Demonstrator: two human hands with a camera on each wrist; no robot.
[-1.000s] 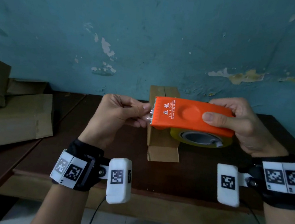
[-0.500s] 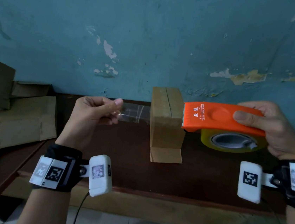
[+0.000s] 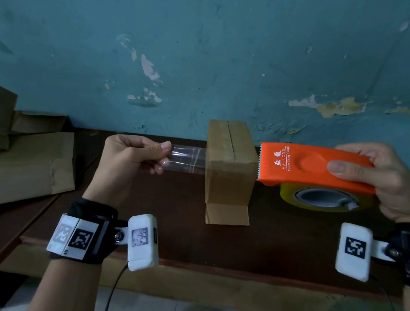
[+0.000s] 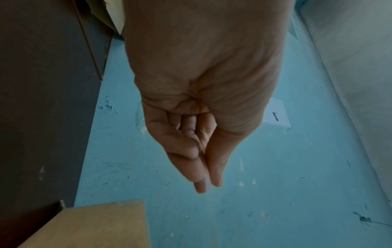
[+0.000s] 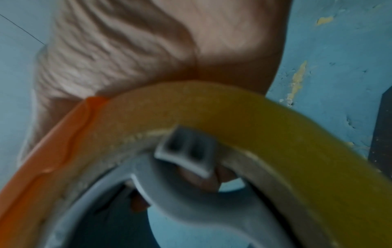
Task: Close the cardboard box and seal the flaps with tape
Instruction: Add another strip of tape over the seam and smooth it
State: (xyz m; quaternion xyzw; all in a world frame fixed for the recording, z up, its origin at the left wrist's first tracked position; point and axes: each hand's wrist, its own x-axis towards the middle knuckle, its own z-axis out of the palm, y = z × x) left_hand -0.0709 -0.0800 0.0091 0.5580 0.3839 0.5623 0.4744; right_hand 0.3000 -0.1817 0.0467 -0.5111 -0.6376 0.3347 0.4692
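Pinching one clear tape strip (image 3: 185, 158), the left hand (image 3: 127, 162) stretches it from one orange dispenser (image 3: 312, 167) clasped by the right hand (image 3: 380, 180); beyond stands one cardboard box (image 3: 230, 163) on the table (image 3: 278, 240), flaps closed.

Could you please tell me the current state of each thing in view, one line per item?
Cardboard box: on the table, top flaps folded shut, one lower flap sticking out in front.
Clear tape: pulled out in a stretched strip, not yet stuck down.
Tape dispenser: held in the air right of the box, yellow roll loaded.
Left hand: pinches the tape's end.
Right hand: grips the dispenser.
Loose cardboard: flattened, piled at left.
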